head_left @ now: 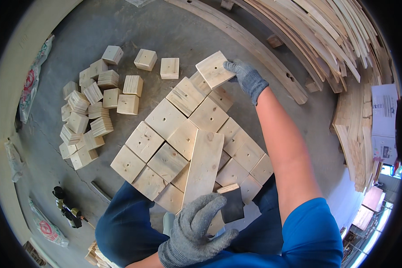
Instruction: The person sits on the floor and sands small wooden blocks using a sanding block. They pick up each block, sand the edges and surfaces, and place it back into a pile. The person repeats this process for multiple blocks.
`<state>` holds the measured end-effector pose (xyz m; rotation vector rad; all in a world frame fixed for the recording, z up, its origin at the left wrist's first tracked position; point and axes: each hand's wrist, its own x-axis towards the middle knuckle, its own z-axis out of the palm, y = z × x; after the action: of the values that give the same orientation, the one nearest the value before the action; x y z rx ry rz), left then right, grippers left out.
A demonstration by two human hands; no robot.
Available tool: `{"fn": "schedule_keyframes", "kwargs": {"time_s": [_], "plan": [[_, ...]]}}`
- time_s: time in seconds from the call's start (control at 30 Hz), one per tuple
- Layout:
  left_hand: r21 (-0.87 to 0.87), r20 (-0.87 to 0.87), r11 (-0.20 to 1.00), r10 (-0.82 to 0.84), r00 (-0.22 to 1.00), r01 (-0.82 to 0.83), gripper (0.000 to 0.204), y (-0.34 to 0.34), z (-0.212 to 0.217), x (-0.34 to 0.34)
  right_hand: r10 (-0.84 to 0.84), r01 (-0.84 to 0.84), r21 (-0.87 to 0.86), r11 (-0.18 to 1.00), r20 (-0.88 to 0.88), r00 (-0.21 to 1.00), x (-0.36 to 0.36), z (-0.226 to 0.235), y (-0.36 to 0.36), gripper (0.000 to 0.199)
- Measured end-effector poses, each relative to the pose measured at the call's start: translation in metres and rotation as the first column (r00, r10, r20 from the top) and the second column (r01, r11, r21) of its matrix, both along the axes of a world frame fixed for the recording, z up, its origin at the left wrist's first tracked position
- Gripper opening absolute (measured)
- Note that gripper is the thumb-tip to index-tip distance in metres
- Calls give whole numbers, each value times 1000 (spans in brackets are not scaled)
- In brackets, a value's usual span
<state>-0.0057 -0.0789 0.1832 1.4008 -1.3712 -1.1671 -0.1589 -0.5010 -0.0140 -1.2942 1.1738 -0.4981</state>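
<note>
My right hand (246, 79), in a grey knit glove, grips a pale wooden block (210, 67) by its right side. That block has a small hole in its top face and is at the far corner of a stack of similar wooden blocks (165, 118). My left hand (195, 232), also gloved, is held low over my lap with its fingers stretched and thumb apart, holding nothing. Just beyond its fingertips a flat wooden board (204, 163) lies across the stack. Beside the board rests a small wooden piece wrapped in a dark sheet (232, 206).
Loose wooden blocks (93, 94) lie heaped on the grey floor to the left. Long timber strips (317, 40) are piled at the far right, near a white carton (384, 123). A dark power tool (68, 210) and plastic bags (49, 225) lie at the left.
</note>
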Motion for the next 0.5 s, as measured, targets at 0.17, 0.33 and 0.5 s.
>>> {"fn": "schedule_keyframes", "kwargs": {"time_s": [0.17,0.33,0.5], "plan": [[35,-9,998,61,998,-61,78,-1,-10,13,125,-123,26,992,-76,989,18,-20,-21,47],[212,-91,977,43,995,-23,78,-11,-15,17,95,-90,93,992,-56,994,22,-35,-18,45],[228,-104,973,61,993,-36,77,-12,-14,16,97,-96,73,993,-9,995,29,-24,0,43]]}}
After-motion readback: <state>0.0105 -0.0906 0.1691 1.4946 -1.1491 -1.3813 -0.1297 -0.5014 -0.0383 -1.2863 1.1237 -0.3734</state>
